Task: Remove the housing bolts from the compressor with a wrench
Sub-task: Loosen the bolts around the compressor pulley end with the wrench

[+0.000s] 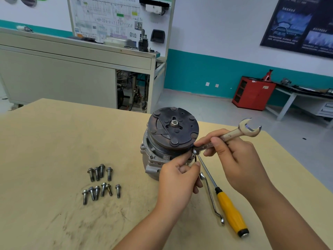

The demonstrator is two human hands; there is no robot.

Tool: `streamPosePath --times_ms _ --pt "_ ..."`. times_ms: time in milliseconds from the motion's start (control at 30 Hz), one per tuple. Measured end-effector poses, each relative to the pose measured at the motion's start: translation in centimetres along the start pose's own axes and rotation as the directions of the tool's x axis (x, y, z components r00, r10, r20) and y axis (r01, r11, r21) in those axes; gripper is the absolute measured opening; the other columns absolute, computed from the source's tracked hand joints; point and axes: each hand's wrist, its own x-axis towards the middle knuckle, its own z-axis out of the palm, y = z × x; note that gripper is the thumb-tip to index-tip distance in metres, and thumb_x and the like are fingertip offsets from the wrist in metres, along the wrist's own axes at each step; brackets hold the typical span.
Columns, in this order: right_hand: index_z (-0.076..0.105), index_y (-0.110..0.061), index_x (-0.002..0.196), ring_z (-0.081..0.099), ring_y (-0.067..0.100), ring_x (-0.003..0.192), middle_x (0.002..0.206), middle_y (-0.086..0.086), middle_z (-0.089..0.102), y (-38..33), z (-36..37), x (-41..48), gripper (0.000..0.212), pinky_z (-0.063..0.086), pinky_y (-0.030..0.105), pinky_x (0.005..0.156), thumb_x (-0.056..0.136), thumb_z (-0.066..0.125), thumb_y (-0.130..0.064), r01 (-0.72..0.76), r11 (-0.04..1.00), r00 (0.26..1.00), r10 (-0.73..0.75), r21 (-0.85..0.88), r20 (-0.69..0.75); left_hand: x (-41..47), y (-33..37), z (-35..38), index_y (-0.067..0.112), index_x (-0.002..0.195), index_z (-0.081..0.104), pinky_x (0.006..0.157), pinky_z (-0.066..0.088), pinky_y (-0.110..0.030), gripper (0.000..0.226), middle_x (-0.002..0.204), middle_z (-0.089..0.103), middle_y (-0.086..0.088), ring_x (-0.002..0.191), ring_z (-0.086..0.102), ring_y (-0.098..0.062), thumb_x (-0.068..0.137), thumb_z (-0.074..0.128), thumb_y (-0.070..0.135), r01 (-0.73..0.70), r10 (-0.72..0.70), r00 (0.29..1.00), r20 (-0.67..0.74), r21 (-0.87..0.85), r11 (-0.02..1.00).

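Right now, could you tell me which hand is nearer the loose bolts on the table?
Left. The left hand is at the compressor, right of the bolts; the right hand grips the wrench farther right.

Left hand [177,175] and right hand [234,159] were bare; forearms [288,222] bare to frame edge. Fingernails [215,140] were trimmed short.
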Motion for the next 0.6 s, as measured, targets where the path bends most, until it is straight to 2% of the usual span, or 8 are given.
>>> streamPosePath --times_ms 100,167,267,400,500,600 --pt "0.066 -0.025 0.088 0.065 0.009 0.074 0.092 -0.012 0.069 0.0 -0.3 0.0 0.023 0.053 0.020 0.070 0.096 0.044 -0.027 -0.056 0.991 0.998 0.059 0.124 -0.025 -0.1 0.1 -0.2 0.025 0.127 0.059 0.039 0.035 -0.014 0.038 0.048 0.054 -0.005 0.037 0.046 -0.006 0.093 0.056 0.007 0.006 -0.006 1.000 0.024 0.008 1.000" --pt "0.065 -0.022 0.087 0.067 0.013 0.072 0.090 -0.007 0.067 0.0 -0.6 0.2 0.022 0.056 0.025 0.069 0.090 0.043 -0.025 -0.076 0.982 0.996 0.084 0.175 -0.039 -0.2 0.1 -0.4 0.027 0.129 0.056 0.039 0.035 -0.014 0.040 0.049 0.055 -0.006 0.037 0.046 -0.006 0.094 0.054 0.007 0.000 -0.001 0.999 0.036 0.016 1.000" --pt "0.065 -0.018 0.086 0.069 0.016 0.065 0.079 -0.003 0.065 -0.1 -0.7 0.5 0.025 0.056 0.022 0.062 0.095 0.045 -0.007 -0.102 0.975 0.994 0.107 0.197 -0.019 -0.3 -0.1 -0.6 0.026 0.134 0.051 0.039 0.035 -0.013 0.042 0.048 0.057 -0.003 0.038 0.045 -0.007 0.096 0.053 0.009 0.003 -0.004 0.999 0.035 0.029 1.000" --pt "0.060 -0.012 0.086 0.070 0.017 0.066 0.083 0.001 0.068 -0.6 -0.3 1.1 0.024 0.056 0.020 0.061 0.095 0.043 0.001 -0.118 0.963 0.991 0.129 0.243 -0.031 -0.6 -0.2 -0.8 0.021 0.140 0.047 0.040 0.035 -0.013 0.046 0.048 0.057 0.000 0.037 0.045 -0.007 0.096 0.052 0.009 0.015 -0.017 0.999 0.040 0.045 0.999" --pt "0.055 -0.013 0.087 0.070 0.017 0.066 0.080 0.001 0.068 -0.9 -0.2 1.5 0.020 0.055 0.020 0.061 0.096 0.043 0.000 -0.139 0.955 0.987 0.156 0.262 -0.044 -0.7 -0.1 -1.0 0.021 0.140 0.047 0.040 0.034 -0.013 0.045 0.048 0.057 0.000 0.037 0.045 -0.006 0.096 0.051 0.009 0.011 -0.013 0.998 0.054 0.052 0.999" --pt "0.053 -0.016 0.086 0.068 0.012 0.065 0.075 -0.003 0.067 -1.2 0.0 1.6 0.015 0.055 0.019 0.062 0.096 0.045 -0.008 -0.171 0.960 0.981 0.187 0.223 -0.049 -0.8 -0.1 -1.1 0.023 0.140 0.046 0.040 0.035 -0.013 0.047 0.049 0.058 0.000 0.038 0.045 -0.007 0.096 0.051 0.008 0.002 -0.006 0.998 0.059 0.056 0.998"
